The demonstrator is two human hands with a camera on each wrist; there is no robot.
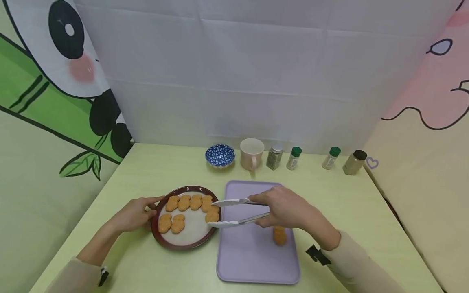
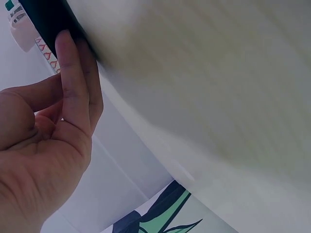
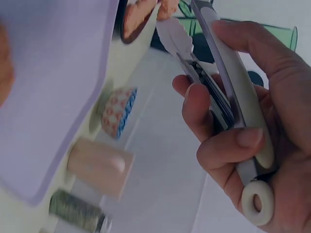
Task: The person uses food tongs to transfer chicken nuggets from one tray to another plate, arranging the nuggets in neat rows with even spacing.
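A round plate (image 1: 185,245) with a brown rim bears several golden-brown breaded nuggets (image 1: 178,224). My left hand (image 1: 132,214) holds its left rim; close up in the left wrist view, the fingers (image 2: 73,82) lie against the dark edge. My right hand (image 1: 287,207) grips metal tongs (image 1: 253,219) with pale scalloped tips, which reach over the plate's right side. Between the spread tips is one nugget (image 1: 211,215); whether they squeeze it I cannot tell. On the purple tray (image 1: 253,260), another nugget (image 1: 279,236) lies partly below my right hand.
Along the back stand a blue patterned bowl (image 1: 220,156), a pink mug (image 1: 252,153), a spice jar (image 1: 274,157), two green-capped bottles (image 1: 294,158) and a dark-lidded jar (image 1: 354,162). A white cloth wall (image 1: 234,81) rises behind the table.
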